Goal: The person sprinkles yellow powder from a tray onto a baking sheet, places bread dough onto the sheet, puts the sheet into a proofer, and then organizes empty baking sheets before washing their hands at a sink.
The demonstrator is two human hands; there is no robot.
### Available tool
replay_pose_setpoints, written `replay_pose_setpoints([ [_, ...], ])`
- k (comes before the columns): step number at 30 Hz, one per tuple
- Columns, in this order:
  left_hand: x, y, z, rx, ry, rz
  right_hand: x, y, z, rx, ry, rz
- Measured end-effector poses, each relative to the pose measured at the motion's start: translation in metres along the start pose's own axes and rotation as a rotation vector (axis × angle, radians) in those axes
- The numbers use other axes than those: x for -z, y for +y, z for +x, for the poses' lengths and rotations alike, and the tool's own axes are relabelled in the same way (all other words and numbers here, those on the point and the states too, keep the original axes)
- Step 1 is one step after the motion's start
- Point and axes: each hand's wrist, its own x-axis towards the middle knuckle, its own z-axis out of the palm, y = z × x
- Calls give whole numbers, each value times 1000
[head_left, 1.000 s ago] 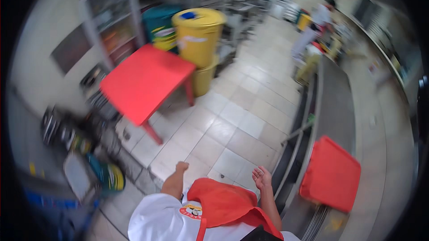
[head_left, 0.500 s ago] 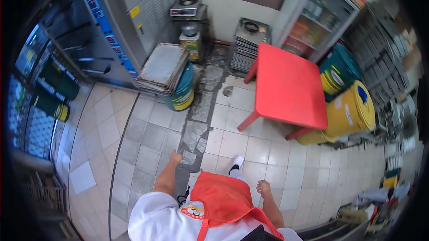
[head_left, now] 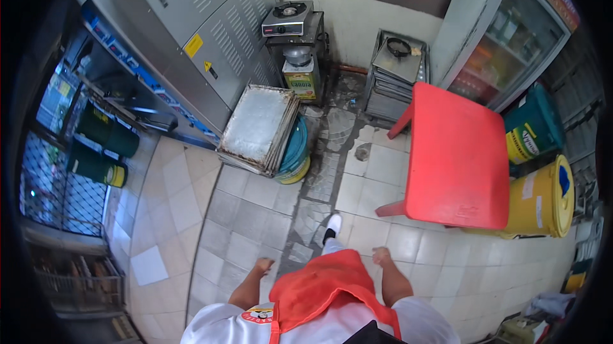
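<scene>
Left hand and right hand look empty, can't tell how curled; nothing underway, right's nearest a red table corner.

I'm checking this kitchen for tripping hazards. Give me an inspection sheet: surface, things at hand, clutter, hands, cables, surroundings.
Surface: tiled floor, with a cracked, patched strip.
Things at hand: red table, ahead and right of the right hand; red apron, worn.
Clutter: stacked trays overlapping a teal bucket; second tray stack near the wall.
Hands: left hand and right hand loosely curled, no object visible in either.
Cables: nothing seen.
Surroundings: metal cabinet, stove, glass-door fridge, yellow bin.
</scene>
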Motion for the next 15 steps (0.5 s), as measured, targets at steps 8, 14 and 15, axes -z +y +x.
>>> replay_pose_setpoints([
  [8,107,285,47,-568,229,-266,-110,-231,-3,353,-136,-111],
  [14,146,339,98,-294,218,-456,-113,-303,-20,423,29,-98],
  [15,162,324,123,-219,168,-469,-107,-298,-15,412,39,-70],
])
